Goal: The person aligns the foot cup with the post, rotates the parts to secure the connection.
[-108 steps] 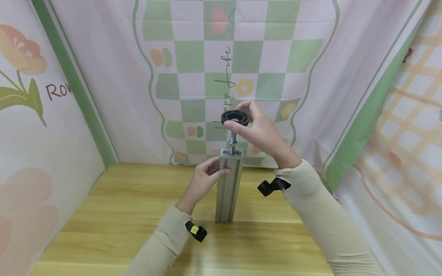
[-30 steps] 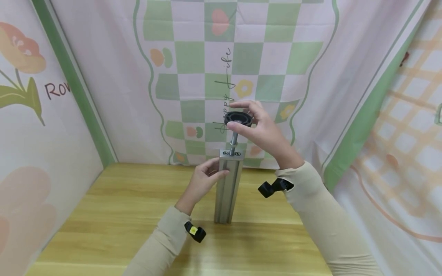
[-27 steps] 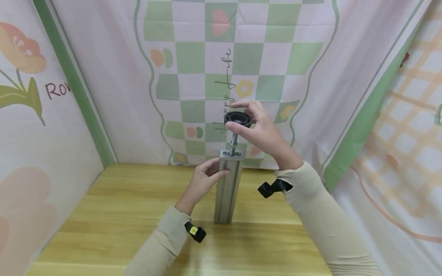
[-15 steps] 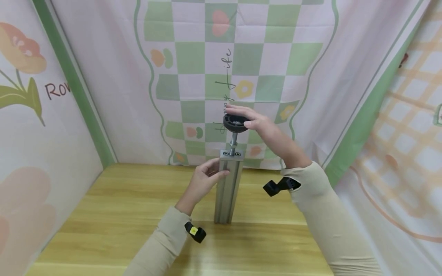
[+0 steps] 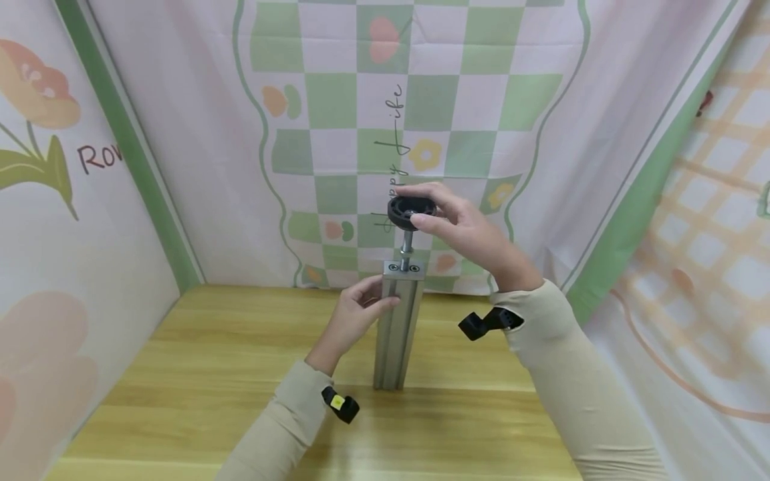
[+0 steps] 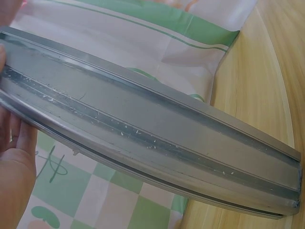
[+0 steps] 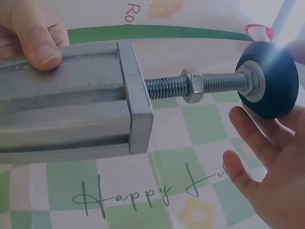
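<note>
An aluminium profile stands upright on the wooden table, with a metal end plate on top. My left hand grips its upper left side, thumb on the near face. From the plate rises a threaded rod carrying a hex nut. The rod ends in a round black levelling foot, its hollow side up. My right hand holds the foot by its rim, thumb at the near edge and forefinger across the far edge. In the right wrist view, two lower fingers stick out apart from the foot.
Printed curtains with green checks hang behind the wooden table and on both sides. The back curtain is close behind the profile. Black wrist mounts jut from both sleeves. Small pale flecks lie in the profile's groove in the left wrist view.
My right hand opened flat across the foot half a second ago, then its thumb came back onto the near rim. The foot's tilt shifted slightly. My left hand and the profile stay in place.
</note>
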### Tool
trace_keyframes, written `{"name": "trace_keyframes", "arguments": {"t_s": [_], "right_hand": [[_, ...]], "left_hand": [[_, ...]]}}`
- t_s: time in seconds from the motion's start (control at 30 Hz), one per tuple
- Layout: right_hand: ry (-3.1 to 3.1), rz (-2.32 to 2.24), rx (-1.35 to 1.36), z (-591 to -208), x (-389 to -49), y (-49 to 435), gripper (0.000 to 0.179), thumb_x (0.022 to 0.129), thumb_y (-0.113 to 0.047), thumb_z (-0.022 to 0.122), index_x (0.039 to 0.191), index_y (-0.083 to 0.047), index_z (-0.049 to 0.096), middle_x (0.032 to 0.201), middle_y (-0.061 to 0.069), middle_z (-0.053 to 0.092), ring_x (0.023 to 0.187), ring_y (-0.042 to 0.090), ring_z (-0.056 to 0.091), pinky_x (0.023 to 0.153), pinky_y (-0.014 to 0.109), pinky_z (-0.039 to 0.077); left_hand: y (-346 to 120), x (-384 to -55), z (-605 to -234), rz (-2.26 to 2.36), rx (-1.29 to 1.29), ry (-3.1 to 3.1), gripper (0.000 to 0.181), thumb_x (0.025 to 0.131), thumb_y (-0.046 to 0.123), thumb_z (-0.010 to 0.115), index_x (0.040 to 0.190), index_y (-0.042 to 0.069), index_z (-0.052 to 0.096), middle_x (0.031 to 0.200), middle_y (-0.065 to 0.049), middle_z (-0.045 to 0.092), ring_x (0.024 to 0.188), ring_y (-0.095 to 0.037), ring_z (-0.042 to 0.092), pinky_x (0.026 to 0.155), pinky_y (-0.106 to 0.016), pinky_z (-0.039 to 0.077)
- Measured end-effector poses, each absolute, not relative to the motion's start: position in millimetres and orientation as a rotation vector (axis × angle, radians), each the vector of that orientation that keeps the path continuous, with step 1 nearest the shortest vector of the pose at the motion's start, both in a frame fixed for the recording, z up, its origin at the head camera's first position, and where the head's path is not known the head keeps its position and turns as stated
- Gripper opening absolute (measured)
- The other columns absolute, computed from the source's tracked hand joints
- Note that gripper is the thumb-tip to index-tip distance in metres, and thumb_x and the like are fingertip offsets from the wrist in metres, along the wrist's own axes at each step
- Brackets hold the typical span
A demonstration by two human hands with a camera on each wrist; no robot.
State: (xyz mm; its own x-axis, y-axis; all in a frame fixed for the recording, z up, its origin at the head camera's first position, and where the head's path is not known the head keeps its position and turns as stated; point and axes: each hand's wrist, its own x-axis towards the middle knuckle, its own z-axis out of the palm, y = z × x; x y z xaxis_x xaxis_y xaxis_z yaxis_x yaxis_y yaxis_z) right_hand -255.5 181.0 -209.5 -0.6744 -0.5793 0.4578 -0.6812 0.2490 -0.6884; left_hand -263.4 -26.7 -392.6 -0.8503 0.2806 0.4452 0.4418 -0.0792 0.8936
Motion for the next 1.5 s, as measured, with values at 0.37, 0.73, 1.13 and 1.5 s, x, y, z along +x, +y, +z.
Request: {"name": "trace_keyframes", "arguments": {"t_s": [0.37,0.73,1.13,1.5], "right_hand": [[-2.461,1.224,0.852,-208.1,-253.0,163.8,0.051,0.090,-0.045,0.073,0.130,-0.016,0.060,0.127,0.006,0.045,0.107,0.024,0.048,0.087,0.042,0.048],[-2.466,1.205,0.951,-203.6,-253.1,160.4,0.051,0.098,-0.044,0.056,0.135,-0.009,0.049,0.131,0.010,0.048,0.110,0.025,0.053,0.091,0.043,0.048],[-2.450,1.293,1.361,-196.9,-250.3,188.5,0.046,0.107,-0.017,0.043,0.152,-0.011,0.043,0.160,-0.003,0.033,0.148,0.014,0.024,0.117,0.050,0.025],[-2.461,1.315,1.229,-198.3,-249.9,189.0,0.043,0.103,-0.024,0.058,0.146,-0.016,0.052,0.148,0.000,0.047,0.124,0.019,0.054,0.105,0.039,0.045]], "left_hand": [[-26.5,-263.7,-392.4,-2.062,-0.828,-2.052,0.038,0.093,0.024,0.074,0.129,0.014,0.066,0.111,-0.007,0.068,0.104,-0.022,0.065,0.094,-0.034,0.054],[-27.3,-263.4,-392.0,-2.068,-0.825,-2.048,0.040,0.093,0.022,0.075,0.131,0.013,0.065,0.110,-0.007,0.068,0.103,-0.022,0.065,0.093,-0.035,0.055],[-25.3,-264.6,-392.7,-2.098,-0.801,-2.056,0.041,0.092,0.020,0.076,0.131,0.011,0.065,0.113,-0.007,0.070,0.105,-0.021,0.066,0.093,-0.034,0.055],[-25.1,-264.8,-392.1,-2.099,-0.811,-2.039,0.040,0.092,0.020,0.076,0.130,0.011,0.065,0.112,-0.007,0.070,0.105,-0.022,0.066,0.093,-0.035,0.055]]}}
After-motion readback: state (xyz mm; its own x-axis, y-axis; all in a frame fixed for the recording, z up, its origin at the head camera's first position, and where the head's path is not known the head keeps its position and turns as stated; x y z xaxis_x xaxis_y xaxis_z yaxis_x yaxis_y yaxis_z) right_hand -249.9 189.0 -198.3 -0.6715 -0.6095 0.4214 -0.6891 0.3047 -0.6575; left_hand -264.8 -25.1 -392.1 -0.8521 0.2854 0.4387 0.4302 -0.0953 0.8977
